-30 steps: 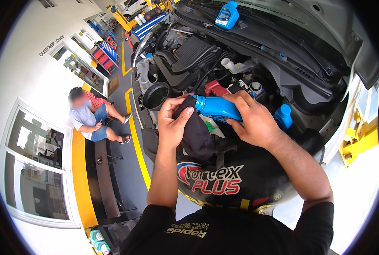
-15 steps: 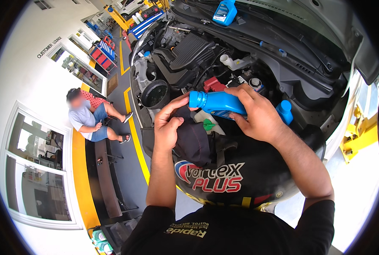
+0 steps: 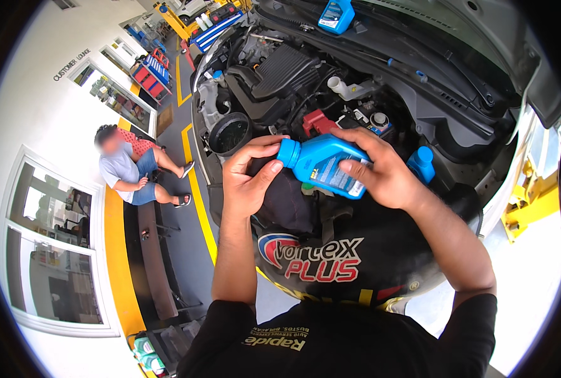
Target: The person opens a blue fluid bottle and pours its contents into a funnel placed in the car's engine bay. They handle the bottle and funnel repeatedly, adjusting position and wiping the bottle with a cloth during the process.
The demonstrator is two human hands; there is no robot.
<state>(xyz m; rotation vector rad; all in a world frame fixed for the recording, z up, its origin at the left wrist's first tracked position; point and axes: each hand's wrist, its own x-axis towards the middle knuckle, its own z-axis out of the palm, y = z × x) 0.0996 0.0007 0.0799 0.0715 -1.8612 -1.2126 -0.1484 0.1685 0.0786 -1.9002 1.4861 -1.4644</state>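
Note:
A blue plastic bottle (image 3: 326,162) lies tilted on its side between my hands, over the front of the engine bay. My right hand (image 3: 381,170) grips its body, thumb across the label. The fingers and thumb of my left hand (image 3: 250,171) close round the blue cap (image 3: 288,152) at its neck. Below the bottle is dark cloth (image 3: 287,205) on a black printed fender cover (image 3: 381,239). Another blue bottle (image 3: 421,165) stands just right of my right hand. A black funnel (image 3: 229,135) sits beyond my left hand.
The engine cover (image 3: 280,75), a white filler neck (image 3: 338,85) and the battery (image 3: 375,120) fill the open bay. A third blue bottle (image 3: 336,17) stands at the windshield base. At left, a person (image 3: 129,164) sits on a bench; tool carts (image 3: 151,79) stand farther back.
My left fingers have closed from alongside the cap to a grip round it. The bottle has rolled so its label shows more, and its base has dipped.

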